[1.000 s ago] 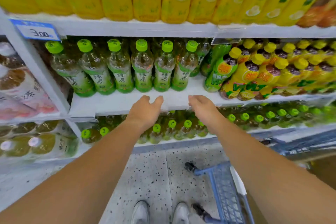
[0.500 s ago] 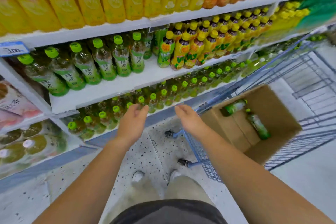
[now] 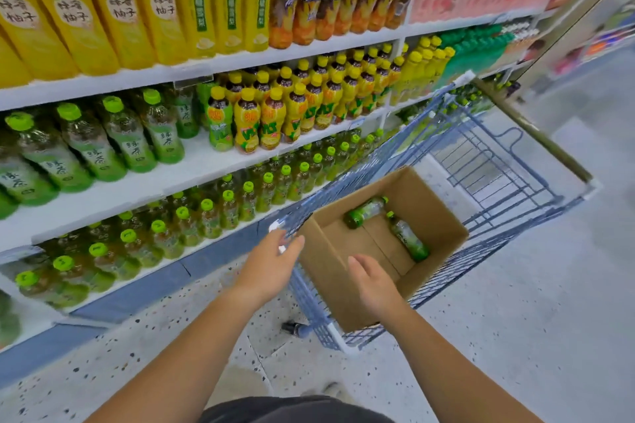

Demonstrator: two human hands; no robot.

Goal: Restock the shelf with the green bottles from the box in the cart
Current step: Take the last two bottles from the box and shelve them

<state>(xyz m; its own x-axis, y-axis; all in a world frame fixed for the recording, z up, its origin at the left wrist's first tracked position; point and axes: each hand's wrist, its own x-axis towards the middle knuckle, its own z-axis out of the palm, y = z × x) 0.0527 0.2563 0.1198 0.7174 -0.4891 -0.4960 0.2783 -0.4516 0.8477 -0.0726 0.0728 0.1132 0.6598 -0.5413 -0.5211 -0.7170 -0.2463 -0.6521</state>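
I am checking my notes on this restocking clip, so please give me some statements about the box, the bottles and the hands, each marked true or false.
1. Two green bottles are in the cardboard box. True.
2. The right hand holds a bottle. False: it is empty, its fingers relaxed, above the box.
3. The box sits in the blue cart. True.
4. The bottles in the box stand upright. False: both lie on their sides.
5. The left hand is empty. True.
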